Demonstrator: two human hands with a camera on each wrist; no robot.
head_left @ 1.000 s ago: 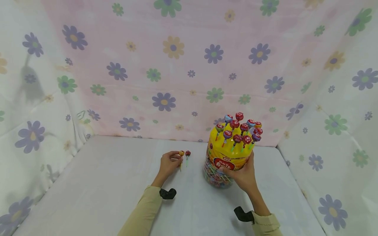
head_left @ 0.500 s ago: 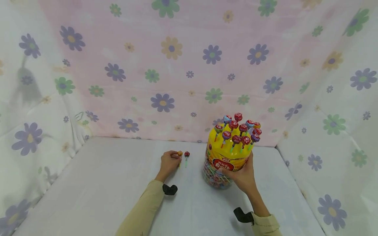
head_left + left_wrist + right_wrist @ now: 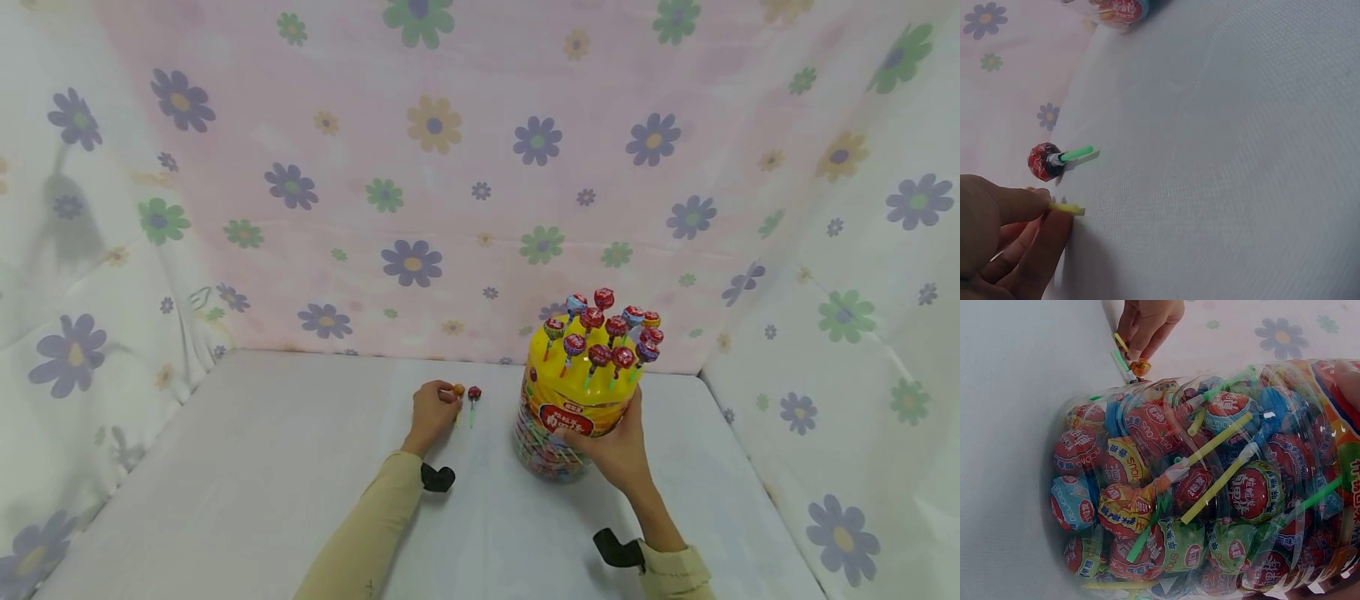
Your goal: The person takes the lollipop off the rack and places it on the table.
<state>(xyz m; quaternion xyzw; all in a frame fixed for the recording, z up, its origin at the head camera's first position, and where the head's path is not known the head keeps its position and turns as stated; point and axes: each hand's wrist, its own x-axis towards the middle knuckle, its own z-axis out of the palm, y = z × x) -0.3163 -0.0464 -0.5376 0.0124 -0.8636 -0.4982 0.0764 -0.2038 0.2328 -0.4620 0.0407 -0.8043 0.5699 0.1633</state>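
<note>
My left hand pinches the yellow stick of an orange-wrapped lollipop between thumb and finger, low at the white table. Just to its right lies a red-wrapped lollipop with a green stick, apart from the fingers. On the right, my right hand grips the side of a large clear jar with a yellow top and label, its thumb across the front. Several lollipops stand upright in the jar's top. Wrapped lollipops fill the jar in the right wrist view.
A white cloth covers the table. Behind it hangs a pink flowered curtain, with whitish flowered curtains at both sides. Black devices are worn on both wrists.
My left wrist and forearm have shifted slightly right and forward, while the fingers stay at the orange lollipop. The right hand keeps its grip on the jar. The head view has shifted slightly.
</note>
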